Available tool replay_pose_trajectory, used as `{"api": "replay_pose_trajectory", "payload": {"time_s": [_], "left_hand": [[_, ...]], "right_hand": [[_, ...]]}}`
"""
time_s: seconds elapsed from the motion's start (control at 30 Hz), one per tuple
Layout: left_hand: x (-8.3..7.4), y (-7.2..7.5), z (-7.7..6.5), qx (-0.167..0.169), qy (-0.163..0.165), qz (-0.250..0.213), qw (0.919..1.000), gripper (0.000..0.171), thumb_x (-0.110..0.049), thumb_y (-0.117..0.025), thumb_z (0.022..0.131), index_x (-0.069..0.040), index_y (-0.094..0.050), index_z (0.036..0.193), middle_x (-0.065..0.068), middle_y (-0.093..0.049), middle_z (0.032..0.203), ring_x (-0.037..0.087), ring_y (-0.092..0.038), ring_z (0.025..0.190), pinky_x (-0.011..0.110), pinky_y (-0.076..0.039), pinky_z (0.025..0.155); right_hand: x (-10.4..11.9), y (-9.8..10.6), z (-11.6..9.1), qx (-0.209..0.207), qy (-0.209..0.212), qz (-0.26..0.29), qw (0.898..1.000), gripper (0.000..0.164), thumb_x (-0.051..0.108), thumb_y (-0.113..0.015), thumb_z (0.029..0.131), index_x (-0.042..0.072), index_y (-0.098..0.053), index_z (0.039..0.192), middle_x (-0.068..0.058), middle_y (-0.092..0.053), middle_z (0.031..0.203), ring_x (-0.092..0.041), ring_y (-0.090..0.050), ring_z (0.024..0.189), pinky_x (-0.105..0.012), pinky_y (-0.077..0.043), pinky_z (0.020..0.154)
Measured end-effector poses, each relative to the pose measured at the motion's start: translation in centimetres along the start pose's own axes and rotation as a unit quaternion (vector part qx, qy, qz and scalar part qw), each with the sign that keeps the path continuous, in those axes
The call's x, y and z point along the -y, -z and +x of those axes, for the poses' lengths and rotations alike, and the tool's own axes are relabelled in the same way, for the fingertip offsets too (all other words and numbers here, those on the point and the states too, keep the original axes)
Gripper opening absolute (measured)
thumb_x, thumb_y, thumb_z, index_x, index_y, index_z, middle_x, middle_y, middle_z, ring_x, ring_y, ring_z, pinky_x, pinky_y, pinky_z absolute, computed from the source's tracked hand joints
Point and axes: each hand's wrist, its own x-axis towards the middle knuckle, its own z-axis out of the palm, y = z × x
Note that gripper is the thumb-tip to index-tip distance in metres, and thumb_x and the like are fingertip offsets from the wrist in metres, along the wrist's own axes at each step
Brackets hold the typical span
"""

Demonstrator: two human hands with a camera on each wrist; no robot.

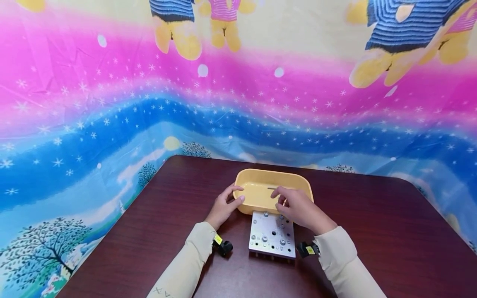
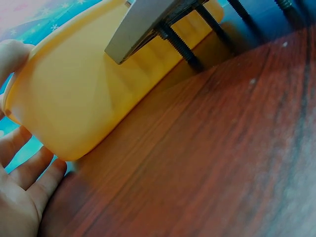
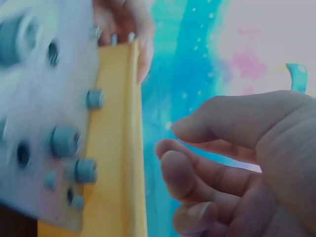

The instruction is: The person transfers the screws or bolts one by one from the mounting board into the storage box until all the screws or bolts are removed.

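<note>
Tray [image 1: 257, 198] sits near the far edge of the counter [image 1: 365, 207], left end gripped by the left hand [image 1: 222, 206]. Fingers of the right hand [image 1: 299, 209] curl beside a metal pin [image 1: 271, 188], grip unclear; best steady the tray and pinch the pin mid-length.

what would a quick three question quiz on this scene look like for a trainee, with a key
1. Which hand holds the left end of the yellow rounded-rectangular plastic tray?
2. Where does the silver flat metal plate sit in the head view? A) beyond the tray; B) inside the tray; C) nearer the person than the tray
3. True or false: dark threaded metal rods stick out beneath the plate.

Key: 1. the left hand; 2. C; 3. true
</note>
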Motion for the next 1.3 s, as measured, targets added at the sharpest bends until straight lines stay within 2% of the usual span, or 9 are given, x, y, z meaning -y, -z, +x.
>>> {"api": "replay_pose_trajectory", "payload": {"time_s": [0.27, 0.5, 0.77, 0.93, 1.3], "left_hand": [[0.1, 0.0, 0.0, -0.002, -0.002, 0.005, 1.0, 0.033, -0.031, -0.069, 0.09, -0.021, -0.063, 0.121, 0.007, -0.035, 0.153, 0.018, -0.048, 0.127, 0.041, -0.041, 0.103], [-3.4, 0.2, -1.4, 0.019, -0.001, 0.005, 0.9998, 0.039, -0.021, -0.064, 0.094, -0.003, -0.057, 0.128, 0.019, -0.03, 0.154, 0.028, -0.047, 0.128, 0.047, -0.038, 0.104], [-3.5, 0.3, -1.4, 0.023, -0.005, 0.013, 0.9996, 0.04, -0.022, -0.063, 0.095, -0.002, -0.056, 0.129, 0.019, -0.031, 0.154, 0.027, -0.05, 0.124, 0.043, -0.043, 0.101], [-3.4, 0.3, -1.4, 0.026, -0.005, 0.016, 0.9995, 0.04, -0.023, -0.063, 0.095, -0.004, -0.056, 0.129, 0.018, -0.031, 0.154, 0.027, -0.049, 0.125, 0.043, -0.043, 0.101], [-3.1, 0.4, -1.2, 0.025, -0.012, 0.008, 0.9996, 0.04, -0.022, -0.063, 0.095, -0.003, -0.056, 0.128, 0.018, -0.031, 0.153, 0.028, -0.046, 0.129, 0.046, -0.04, 0.103]], "right_hand": [[2.5, -0.3, -0.7, 0.095, 0.024, 0.004, 0.995, 0.013, 0.005, -0.063, 0.085, 0.01, -0.063, 0.097, 0.006, -0.06, 0.079, -0.01, -0.055, 0.07, -0.028, -0.048, 0.063], [4.1, -1.4, -0.9, 0.151, 0.057, 0.005, 0.987, 0.011, 0.008, -0.066, 0.086, 0.012, -0.058, 0.092, 0.008, -0.055, 0.075, -0.006, -0.052, 0.064, -0.025, -0.046, 0.06], [4.9, -3.2, -0.9, 0.151, 0.088, 0.007, 0.985, 0.013, 0.003, -0.065, 0.081, 0.011, -0.057, 0.088, 0.009, -0.052, 0.07, -0.004, -0.048, 0.06, -0.022, -0.044, 0.055], [5.0, -3.9, -0.9, 0.155, 0.075, -0.008, 0.985, 0.015, 0.005, -0.067, 0.082, 0.013, -0.055, 0.087, 0.007, -0.051, 0.069, -0.005, -0.046, 0.06, -0.022, -0.042, 0.056], [5.3, -4.6, -0.7, 0.153, 0.075, -0.035, 0.985, 0.013, 0.008, -0.068, 0.079, 0.015, -0.058, 0.084, 0.01, -0.049, 0.073, -0.006, -0.047, 0.064, -0.022, -0.043, 0.059]]}}
